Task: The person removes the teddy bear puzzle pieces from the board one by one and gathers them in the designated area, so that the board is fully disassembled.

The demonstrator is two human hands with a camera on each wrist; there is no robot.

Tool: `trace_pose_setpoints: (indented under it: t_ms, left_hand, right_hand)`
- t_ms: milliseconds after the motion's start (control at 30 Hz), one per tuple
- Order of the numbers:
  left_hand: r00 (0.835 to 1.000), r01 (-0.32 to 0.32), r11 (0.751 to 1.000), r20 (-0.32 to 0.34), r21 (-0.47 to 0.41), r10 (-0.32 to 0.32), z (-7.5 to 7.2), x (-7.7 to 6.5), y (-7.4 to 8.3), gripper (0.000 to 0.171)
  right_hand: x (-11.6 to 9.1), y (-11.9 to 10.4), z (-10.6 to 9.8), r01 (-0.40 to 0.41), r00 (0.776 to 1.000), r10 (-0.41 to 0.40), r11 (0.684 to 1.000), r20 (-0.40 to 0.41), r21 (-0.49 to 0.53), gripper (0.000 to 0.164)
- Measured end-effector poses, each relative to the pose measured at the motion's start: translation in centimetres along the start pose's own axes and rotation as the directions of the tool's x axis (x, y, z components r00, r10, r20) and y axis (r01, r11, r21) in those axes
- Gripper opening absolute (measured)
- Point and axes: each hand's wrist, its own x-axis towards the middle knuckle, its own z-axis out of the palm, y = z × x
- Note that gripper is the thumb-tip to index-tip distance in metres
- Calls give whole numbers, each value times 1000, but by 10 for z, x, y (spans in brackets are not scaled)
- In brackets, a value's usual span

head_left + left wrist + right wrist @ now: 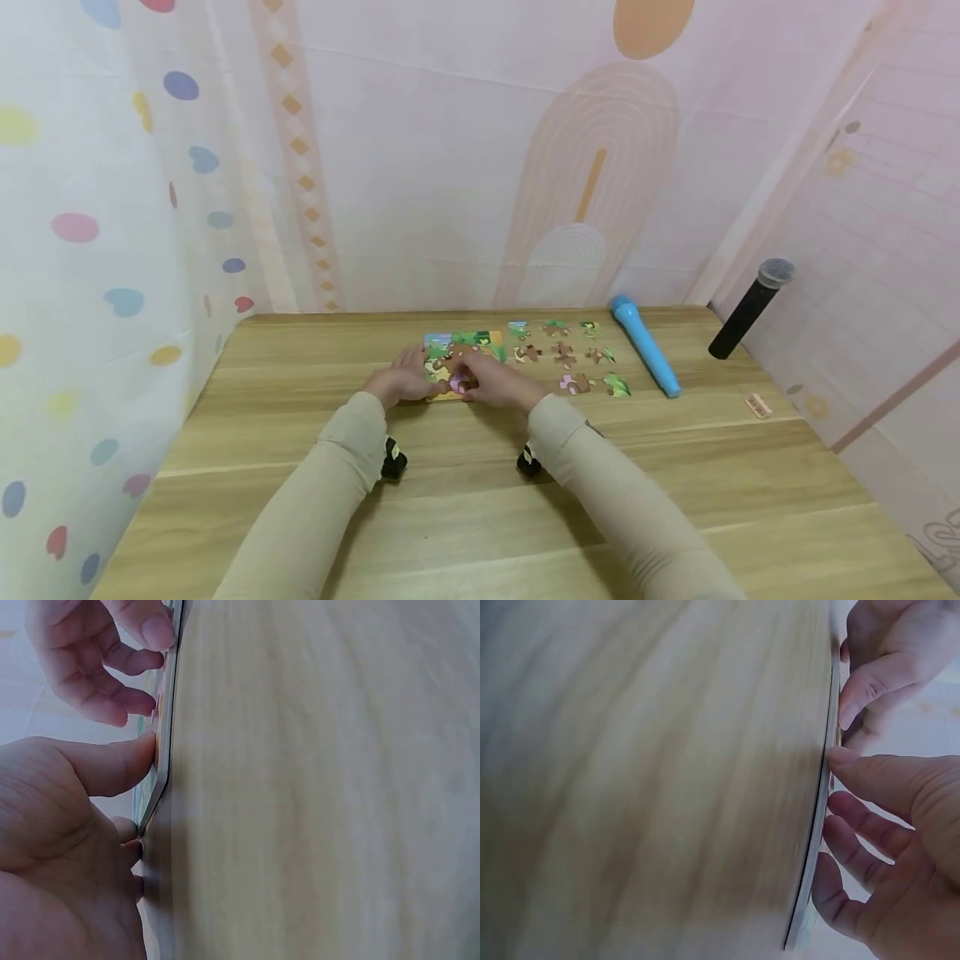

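A jigsaw puzzle board (487, 337) with a bright cartoon picture lies flat on the table in the head view. My left hand (405, 379) lies along its left edge, the thumb resting on the board's surface. From the right, my right hand (498, 385) reaches over the board, touching it with thumb and bent fingers beside a purple patch. In the left wrist view the board's rim (175, 682) appears edge-on, and a gap shows between the right thumb and the other fingers. Part of the picture is hidden beneath both hands.
Several loose puzzle pieces (564, 354) lie in rows right of the board. Beyond them are a blue toy microphone (647, 346), an upright black microphone (750, 308) and a small pinkish block (757, 406). A patterned curtain (420, 167) hangs behind the wooden table (450, 525).
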Motion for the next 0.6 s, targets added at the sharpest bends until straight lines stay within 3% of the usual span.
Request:
trace_pose_setpoints:
  t_ms: [200,367,600]
  left_hand:
    - [1000,-16,1000,-15,-6,16,2,3,-4,94]
    - [1000,-28,1000,15,-7,28,-1,1,-6,97]
    - [992,-107,994,65,10,106,-4,10,-20,104]
  right_hand:
    - [1,-2,1,16,1000,-16,999,-1,32,34]
    - [3,-1,3,30,999,-30,999,-13,19,38]
    - [3,-1,3,-18,1000,19,1000,-12,5,40]
